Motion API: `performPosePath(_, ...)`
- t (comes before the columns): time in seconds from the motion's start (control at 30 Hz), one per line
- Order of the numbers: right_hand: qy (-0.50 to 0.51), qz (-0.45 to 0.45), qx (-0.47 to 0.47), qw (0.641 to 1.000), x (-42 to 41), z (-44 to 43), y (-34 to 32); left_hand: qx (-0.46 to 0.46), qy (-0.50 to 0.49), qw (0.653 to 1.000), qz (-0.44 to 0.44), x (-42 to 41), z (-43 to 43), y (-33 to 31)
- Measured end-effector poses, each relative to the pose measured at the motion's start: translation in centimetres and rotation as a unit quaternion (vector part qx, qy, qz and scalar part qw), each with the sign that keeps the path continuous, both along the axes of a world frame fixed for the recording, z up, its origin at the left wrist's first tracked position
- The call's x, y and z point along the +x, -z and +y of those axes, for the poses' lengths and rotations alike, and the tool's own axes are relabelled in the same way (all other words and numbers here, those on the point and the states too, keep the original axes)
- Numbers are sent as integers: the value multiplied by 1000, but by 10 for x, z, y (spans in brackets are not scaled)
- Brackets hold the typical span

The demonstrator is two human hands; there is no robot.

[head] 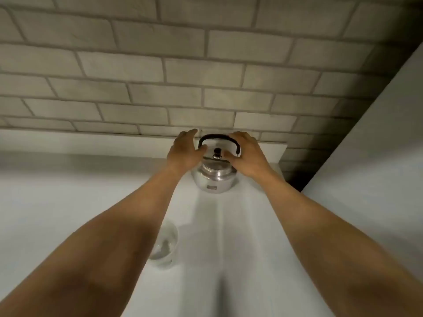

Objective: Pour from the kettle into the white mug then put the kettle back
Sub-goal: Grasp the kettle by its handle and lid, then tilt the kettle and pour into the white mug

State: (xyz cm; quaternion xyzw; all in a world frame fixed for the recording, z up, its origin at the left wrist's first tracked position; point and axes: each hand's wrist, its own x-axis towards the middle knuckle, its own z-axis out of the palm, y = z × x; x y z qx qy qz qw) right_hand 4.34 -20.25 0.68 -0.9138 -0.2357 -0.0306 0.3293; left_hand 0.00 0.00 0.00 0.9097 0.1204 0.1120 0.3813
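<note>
Plain white surface (68, 202), smooth and matte, backed by a wall of pale grey bricks (160, 65) with rough faces and recessed joints. On the right, a flat white panel (377, 145) rising at an angle, dark shadow in the corner where it meets the brick.

Far back near the wall, upright on the surface: a polished metal kettle (214, 177), rounded and squat, with a stepped shoulder, a domed lid and a small dark lid knob (217, 152). Over it, a black arched handle (219, 139). On the kettle's near side, a small rectangular label (211, 187), too blurred to read.

Left hand (184, 153) just beside the left end of the handle, fingers loosely apart, thumb at the handle's foot; grip or mere touch, cannot tell. Right hand (246, 154) over the right end of the handle, fingers curved and slightly spread, thumb reaching in toward the knob; clamped or only resting, cannot tell.

Nearer the camera, well apart from the kettle, a pale glossy mug (166, 244) standing upright, partly hidden behind the left forearm (119, 236); a glint inside it, contents not clear. Right forearm (320, 225) bare, stretched across the surface's right side.
</note>
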Motion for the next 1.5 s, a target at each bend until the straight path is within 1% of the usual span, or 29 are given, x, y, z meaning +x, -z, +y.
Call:
performPosePath(0.1, -24, 13, 5, 1000, 19, 4, 0, 20, 6, 1000, 23, 14, 3, 5)
performPosePath(0.2, -31, 35, 22, 999, 32, 11, 5, 11, 31, 999, 37, 26, 4, 11)
performPosePath(0.3, -44, 46, 11, 998, 40, 18, 15, 4, 52, 998, 17, 32, 4, 16)
performPosePath(0.47, -29, 27, 42, 998, 45, 25, 20, 8, 34, 999, -22, 30, 1, 19)
performPosePath(0.57, -26, 26, 44, 998, 43, 27, 16, 11, 40, 999, -27, 23, 2, 17)
performPosePath(0.7, -59, 23, 51, 997, 31, 22, 7, -3, 57, 998, -27, 9, 2, 9)
performPosePath(0.8, -68, 15, 65, 995, 15, 17, -7, -28, 72, 996, -41, -7, 0, -5)
performPosePath(0.93, -40, -14, 92, 995, -13, 10, -43, -49, 84, 992, -81, -37, -5, -35)
performPosePath(0.97, -33, -21, 92, 995, -19, 8, -52, -32, 81, 991, -98, -47, -6, -40)
performPosePath(1.03, -16, -35, 90, 995, -36, 2, -69, 31, 78, 986, -142, -77, -9, -47)
performPosePath(1.1, 2, -39, 94, 995, -55, -4, -84, 77, 103, 977, -169, -110, -11, -49)
performPosePath(1.2, 25, -59, 88, 994, -83, -15, -103, 84, 150, 971, -164, -157, -19, -49)
performPosePath(1.27, 36, -78, 91, 992, -104, -22, -112, 105, 170, 968, -155, -181, -28, -48)
performPosePath(1.33, 38, -90, 105, 990, -123, -27, -117, 118, 182, 964, -154, -196, -37, -46)
performPosePath(1.5, 44, -105, 110, 987, -165, -40, -116, 107, 194, 963, -156, -222, -57, -42)
